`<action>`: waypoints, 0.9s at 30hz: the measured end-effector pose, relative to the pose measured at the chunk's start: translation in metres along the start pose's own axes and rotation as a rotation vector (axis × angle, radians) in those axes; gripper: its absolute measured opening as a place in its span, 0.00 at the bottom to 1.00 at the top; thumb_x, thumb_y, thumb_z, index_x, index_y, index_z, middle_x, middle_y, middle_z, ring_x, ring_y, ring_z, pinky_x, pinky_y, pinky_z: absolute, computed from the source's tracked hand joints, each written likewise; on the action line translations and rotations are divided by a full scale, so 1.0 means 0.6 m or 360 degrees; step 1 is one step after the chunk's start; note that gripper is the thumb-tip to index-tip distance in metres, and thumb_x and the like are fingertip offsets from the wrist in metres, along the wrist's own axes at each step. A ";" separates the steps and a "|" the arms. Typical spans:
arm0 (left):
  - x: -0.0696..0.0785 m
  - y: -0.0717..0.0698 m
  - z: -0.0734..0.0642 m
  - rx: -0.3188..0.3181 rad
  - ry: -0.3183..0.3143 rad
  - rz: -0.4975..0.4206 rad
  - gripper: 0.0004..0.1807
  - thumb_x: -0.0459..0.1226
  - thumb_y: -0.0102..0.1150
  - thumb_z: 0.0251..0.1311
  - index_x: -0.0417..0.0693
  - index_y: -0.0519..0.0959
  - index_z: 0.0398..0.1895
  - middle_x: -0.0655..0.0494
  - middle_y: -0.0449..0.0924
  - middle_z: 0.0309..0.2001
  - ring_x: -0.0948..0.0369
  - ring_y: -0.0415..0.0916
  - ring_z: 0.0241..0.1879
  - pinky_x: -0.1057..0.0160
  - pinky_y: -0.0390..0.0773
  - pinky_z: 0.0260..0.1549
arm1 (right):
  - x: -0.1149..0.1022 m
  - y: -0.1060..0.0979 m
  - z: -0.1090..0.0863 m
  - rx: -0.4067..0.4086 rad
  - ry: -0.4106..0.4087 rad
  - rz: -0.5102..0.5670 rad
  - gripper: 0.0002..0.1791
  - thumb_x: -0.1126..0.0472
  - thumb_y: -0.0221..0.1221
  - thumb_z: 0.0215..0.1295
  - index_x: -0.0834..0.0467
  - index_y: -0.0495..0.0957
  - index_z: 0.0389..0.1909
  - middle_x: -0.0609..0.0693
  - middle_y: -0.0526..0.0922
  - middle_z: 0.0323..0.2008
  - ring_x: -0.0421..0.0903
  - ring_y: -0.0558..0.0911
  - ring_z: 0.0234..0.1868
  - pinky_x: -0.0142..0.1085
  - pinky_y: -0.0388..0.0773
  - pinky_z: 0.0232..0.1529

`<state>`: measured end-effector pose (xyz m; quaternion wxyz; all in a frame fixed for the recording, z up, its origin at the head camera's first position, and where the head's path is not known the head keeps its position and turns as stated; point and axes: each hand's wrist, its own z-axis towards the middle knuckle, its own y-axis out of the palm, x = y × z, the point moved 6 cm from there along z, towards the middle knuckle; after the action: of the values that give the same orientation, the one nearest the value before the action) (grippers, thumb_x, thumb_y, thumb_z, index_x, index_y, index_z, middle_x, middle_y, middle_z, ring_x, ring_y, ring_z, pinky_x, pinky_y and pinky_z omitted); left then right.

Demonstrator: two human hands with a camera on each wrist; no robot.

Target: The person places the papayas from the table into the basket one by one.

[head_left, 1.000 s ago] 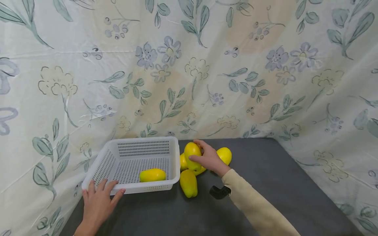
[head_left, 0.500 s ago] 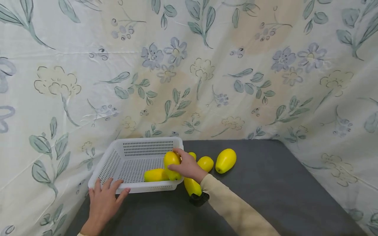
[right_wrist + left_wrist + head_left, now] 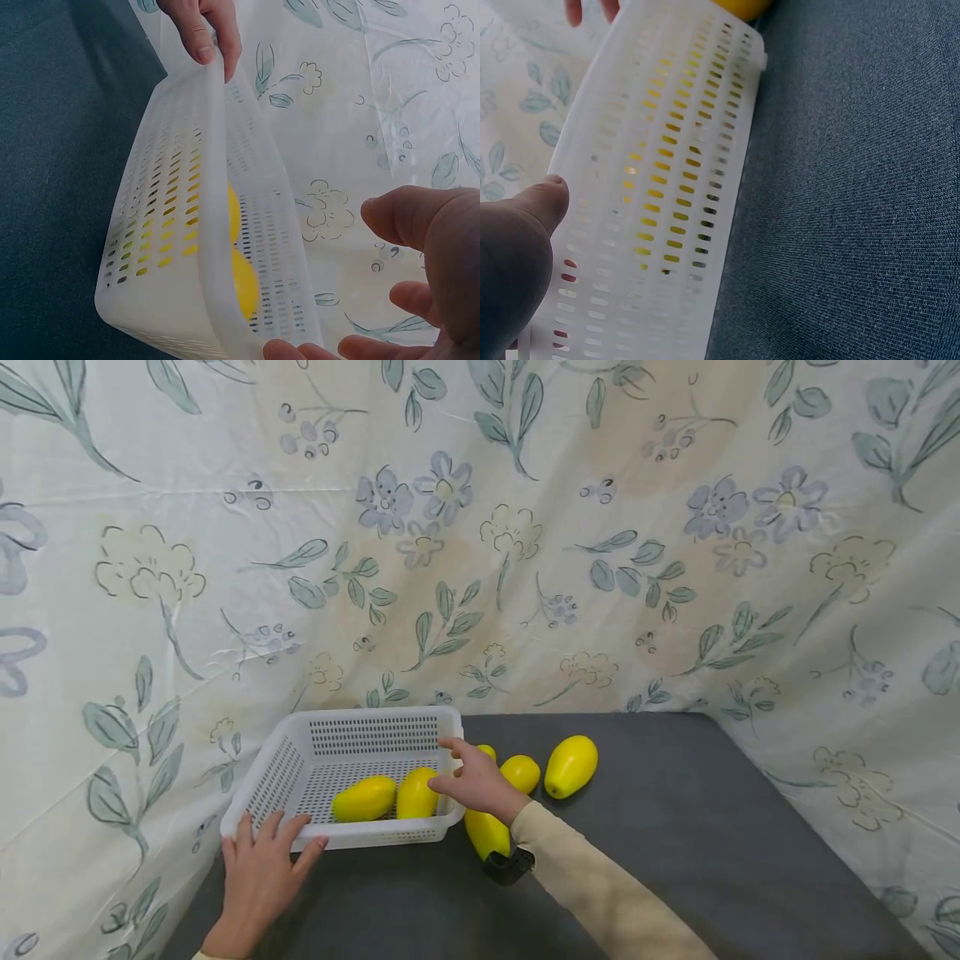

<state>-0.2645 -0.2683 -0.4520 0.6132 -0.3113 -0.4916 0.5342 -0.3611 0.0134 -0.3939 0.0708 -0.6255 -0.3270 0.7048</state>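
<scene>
In the head view a white perforated plastic basket stands on the left of the table. Two yellow mangoes lie in it: one on its side, the other mango right beside it near the right wall. My left hand grips the near-left rim, thumb outside and fingers over the edge. Above the right rim, my right hand has its fingers spread and holds nothing. The right wrist view shows its thumb and fingers apart, with both mangoes partly hidden behind the basket wall.
Several more yellow mangoes lie right of the basket: one mango partly under the right wrist, another mango behind the hand, and one mango farther right. A floral cloth hangs behind the dark table.
My right hand has carried a mango leftward from the pile into the basket and let it go. The mango lying there has shifted left. My left hand stays on the rim.
</scene>
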 end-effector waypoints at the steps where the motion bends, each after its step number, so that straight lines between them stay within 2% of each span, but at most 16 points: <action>1: 0.001 0.001 0.000 -0.0004 -0.0006 0.0003 0.30 0.54 0.63 0.64 0.42 0.79 0.60 0.24 0.69 0.64 0.20 0.48 0.69 0.17 0.45 0.62 | 0.001 -0.001 0.000 -0.0001 0.0002 0.0005 0.38 0.52 0.65 0.66 0.51 0.64 0.75 0.59 0.70 0.72 0.61 0.81 0.60 0.55 0.83 0.55; 15: 0.014 0.011 0.001 -0.0063 -0.0065 0.0017 0.31 0.55 0.63 0.64 0.42 0.79 0.61 0.25 0.68 0.65 0.21 0.47 0.69 0.19 0.44 0.63 | 0.010 -0.017 -0.004 -0.0020 0.0012 0.0029 0.36 0.52 0.66 0.66 0.51 0.66 0.74 0.61 0.70 0.71 0.59 0.81 0.59 0.54 0.84 0.54; 22: 0.015 0.015 0.002 -0.0094 -0.0125 0.0068 0.33 0.55 0.63 0.64 0.41 0.77 0.63 0.24 0.66 0.67 0.22 0.45 0.70 0.20 0.43 0.65 | 0.018 -0.043 -0.007 -0.0031 -0.0056 0.0048 0.36 0.53 0.65 0.67 0.54 0.65 0.74 0.64 0.69 0.71 0.59 0.83 0.58 0.50 0.85 0.51; 27: 0.015 0.015 0.002 -0.0101 -0.0112 0.0070 0.33 0.57 0.62 0.65 0.41 0.77 0.63 0.24 0.66 0.67 0.22 0.45 0.70 0.19 0.44 0.64 | 0.030 -0.072 -0.010 0.0026 -0.0036 0.0008 0.35 0.52 0.65 0.68 0.51 0.65 0.74 0.62 0.71 0.70 0.59 0.82 0.60 0.50 0.84 0.54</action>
<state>-0.2694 -0.2577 -0.4575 0.5736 -0.3222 -0.5225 0.5423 -0.3726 0.0582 -0.3853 0.0703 -0.6179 -0.3204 0.7146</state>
